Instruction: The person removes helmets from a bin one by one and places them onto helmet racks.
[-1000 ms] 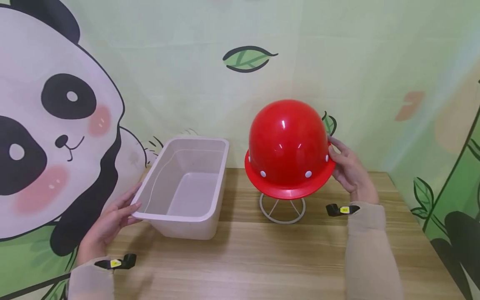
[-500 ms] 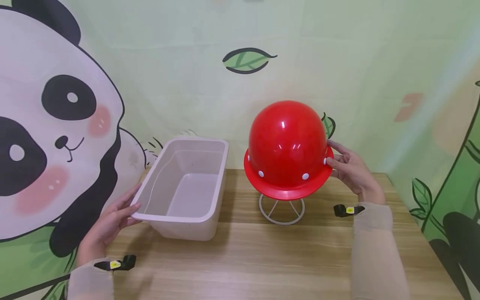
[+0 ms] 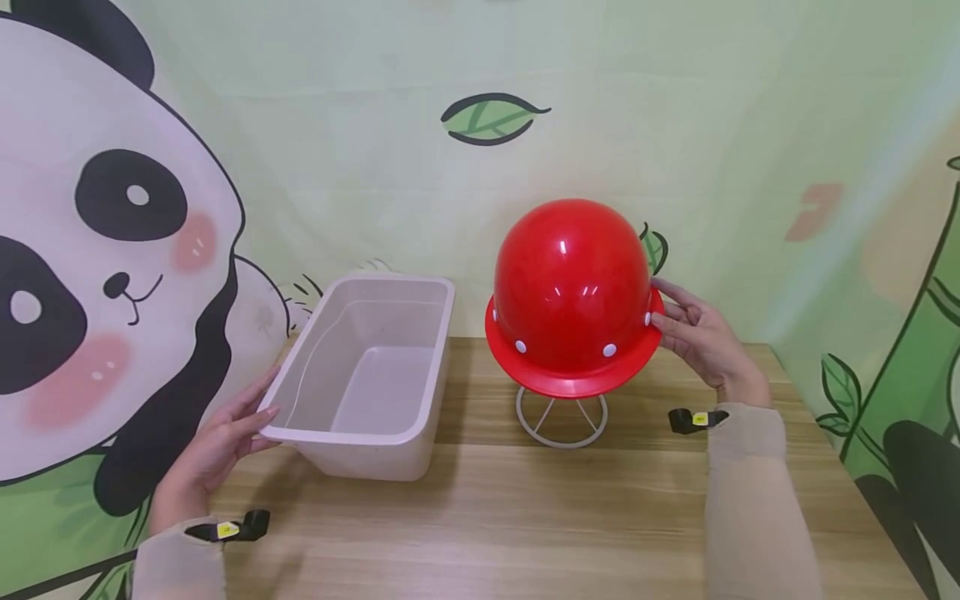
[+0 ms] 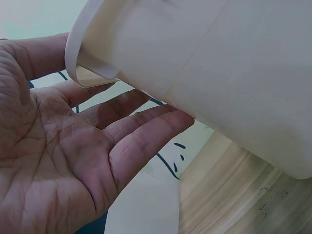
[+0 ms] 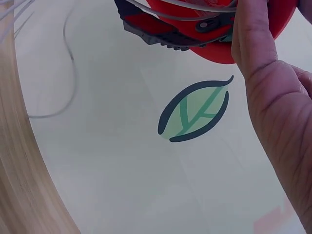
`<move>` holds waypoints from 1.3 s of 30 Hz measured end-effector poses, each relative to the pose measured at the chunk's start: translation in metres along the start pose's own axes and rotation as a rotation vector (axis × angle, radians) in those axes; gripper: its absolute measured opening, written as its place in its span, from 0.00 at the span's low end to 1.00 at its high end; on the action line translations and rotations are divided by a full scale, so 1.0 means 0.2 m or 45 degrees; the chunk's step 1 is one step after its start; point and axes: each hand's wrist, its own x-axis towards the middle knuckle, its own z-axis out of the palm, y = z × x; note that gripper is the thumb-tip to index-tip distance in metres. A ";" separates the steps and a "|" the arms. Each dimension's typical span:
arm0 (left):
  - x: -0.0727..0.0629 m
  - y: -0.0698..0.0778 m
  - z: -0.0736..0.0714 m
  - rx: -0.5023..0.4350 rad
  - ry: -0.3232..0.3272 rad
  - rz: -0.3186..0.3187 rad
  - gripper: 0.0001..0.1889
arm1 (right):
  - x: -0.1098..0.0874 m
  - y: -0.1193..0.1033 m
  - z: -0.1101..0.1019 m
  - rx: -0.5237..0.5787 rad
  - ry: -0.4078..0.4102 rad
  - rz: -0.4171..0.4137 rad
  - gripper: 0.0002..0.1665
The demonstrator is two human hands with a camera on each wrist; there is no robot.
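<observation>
A glossy red hard hat (image 3: 573,283) with white rivets sits crown up on a white wire stand (image 3: 561,433). At the right side of its brim, my right hand (image 3: 701,337) pinches the edge, thumb on the outer face. From below, the right wrist view shows the dark inner band (image 5: 156,31) and the brim (image 5: 214,52) beside that hand. A pale plastic bin (image 3: 360,457) stands left of the hat, with nothing visible inside. My left hand (image 3: 217,446) holds its left front rim, thumb over the lip; in the left wrist view, fingers (image 4: 151,134) reach along its outer wall.
Both things stand on a wood-grain table (image 3: 510,533). Behind it hangs a pale green backdrop (image 3: 675,108) printed with a panda (image 3: 112,225) and leaves. A gap of bare tabletop separates the bin from the stand.
My right hand has shifted slightly right and lower along the brim, and the hat has turned a little on its stand. My left hand and the bin stay put.
</observation>
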 end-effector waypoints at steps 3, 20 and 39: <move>0.00 0.00 0.00 0.001 0.002 0.001 0.36 | 0.00 0.00 0.00 0.008 -0.001 -0.002 0.36; 0.00 0.01 0.02 0.013 0.003 -0.003 0.37 | 0.00 0.06 -0.02 0.034 0.009 -0.012 0.35; -0.07 0.04 0.11 0.196 0.035 -0.018 0.38 | -0.05 -0.04 0.00 -0.891 -0.017 0.141 0.40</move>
